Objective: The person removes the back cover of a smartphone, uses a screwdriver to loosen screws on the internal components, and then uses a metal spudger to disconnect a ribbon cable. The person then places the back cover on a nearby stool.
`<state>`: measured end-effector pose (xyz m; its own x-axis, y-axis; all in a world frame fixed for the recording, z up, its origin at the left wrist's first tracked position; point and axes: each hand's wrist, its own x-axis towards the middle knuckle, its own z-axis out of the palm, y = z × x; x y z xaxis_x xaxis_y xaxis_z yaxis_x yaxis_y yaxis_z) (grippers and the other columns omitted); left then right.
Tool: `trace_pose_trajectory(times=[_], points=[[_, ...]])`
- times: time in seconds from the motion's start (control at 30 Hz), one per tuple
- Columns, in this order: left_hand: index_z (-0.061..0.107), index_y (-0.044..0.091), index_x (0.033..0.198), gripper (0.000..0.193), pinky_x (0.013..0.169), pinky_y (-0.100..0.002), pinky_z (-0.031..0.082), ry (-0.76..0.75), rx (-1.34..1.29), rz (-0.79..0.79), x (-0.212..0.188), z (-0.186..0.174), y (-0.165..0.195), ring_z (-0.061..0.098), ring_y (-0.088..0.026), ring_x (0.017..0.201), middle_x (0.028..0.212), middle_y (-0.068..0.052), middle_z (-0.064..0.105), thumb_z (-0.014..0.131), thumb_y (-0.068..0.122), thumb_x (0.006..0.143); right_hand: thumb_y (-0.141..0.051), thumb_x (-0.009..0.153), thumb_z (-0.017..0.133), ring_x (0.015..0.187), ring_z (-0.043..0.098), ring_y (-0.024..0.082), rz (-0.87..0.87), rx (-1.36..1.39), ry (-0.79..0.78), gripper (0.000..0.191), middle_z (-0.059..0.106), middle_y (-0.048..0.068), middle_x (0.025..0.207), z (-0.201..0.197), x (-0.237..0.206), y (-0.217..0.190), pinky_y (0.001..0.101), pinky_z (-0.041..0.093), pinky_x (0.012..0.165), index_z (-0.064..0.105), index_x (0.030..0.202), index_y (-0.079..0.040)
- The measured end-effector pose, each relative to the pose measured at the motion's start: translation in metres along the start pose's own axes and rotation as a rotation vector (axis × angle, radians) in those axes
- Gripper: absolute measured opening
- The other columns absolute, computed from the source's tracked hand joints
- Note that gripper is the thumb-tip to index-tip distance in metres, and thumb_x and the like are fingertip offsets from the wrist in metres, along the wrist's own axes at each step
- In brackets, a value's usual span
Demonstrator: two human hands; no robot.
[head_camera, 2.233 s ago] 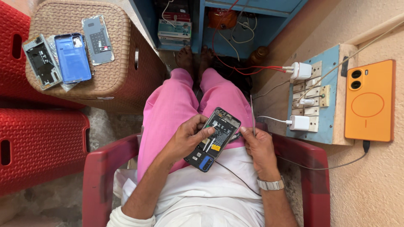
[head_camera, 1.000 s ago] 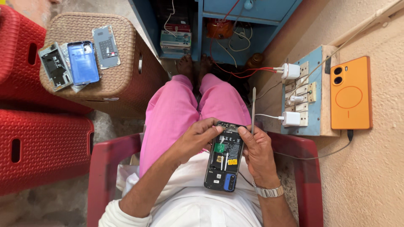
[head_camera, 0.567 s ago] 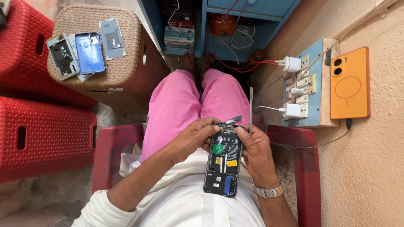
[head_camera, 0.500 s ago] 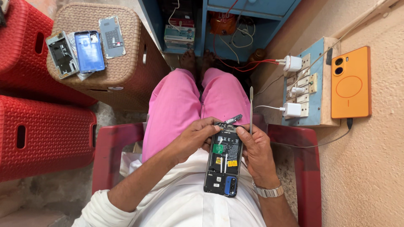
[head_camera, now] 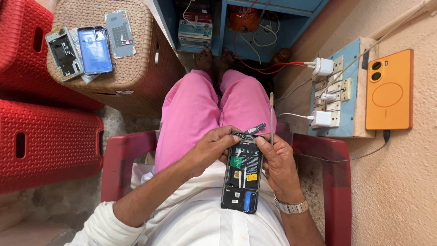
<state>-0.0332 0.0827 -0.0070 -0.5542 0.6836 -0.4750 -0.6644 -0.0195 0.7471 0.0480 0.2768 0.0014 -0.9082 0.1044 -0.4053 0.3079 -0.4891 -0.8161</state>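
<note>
The opened phone [head_camera: 242,175] now lies lengthwise on the lap, left hand [head_camera: 210,150] and right hand [head_camera: 278,163] clamped on its top end.

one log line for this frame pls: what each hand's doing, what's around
left hand: fingers on top edge of opened phone | right hand: steadies phone, holds thin tool upright | phone parts on wicker stool

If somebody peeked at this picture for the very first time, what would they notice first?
Probably the opened phone in the middle, its insides showing, held on the lap by the left hand and right hand. Next come the bright pink trousers just above it. At the right, an orange phone leans by the wall beside a board of sockets.
</note>
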Motion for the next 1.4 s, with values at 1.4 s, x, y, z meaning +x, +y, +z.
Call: trace_pose_trajectory(times=[1.4], points=[[0.071,0.001,0.107,0.023,0.059,-0.023,0.051,0.030,0.143,0.142,-0.002,0.000,0.011,0.061,-0.005,0.068,0.080,0.000,0.067,0.058,0.014,0.094,-0.012,0.100,0.068,0.079,0.067,0.006,-0.104,-0.058,-0.036,0.015,0.072,0.004,0.092,0.013,-0.005,-0.007,0.0215,0.057,0.070,0.066,0.108,0.000]])
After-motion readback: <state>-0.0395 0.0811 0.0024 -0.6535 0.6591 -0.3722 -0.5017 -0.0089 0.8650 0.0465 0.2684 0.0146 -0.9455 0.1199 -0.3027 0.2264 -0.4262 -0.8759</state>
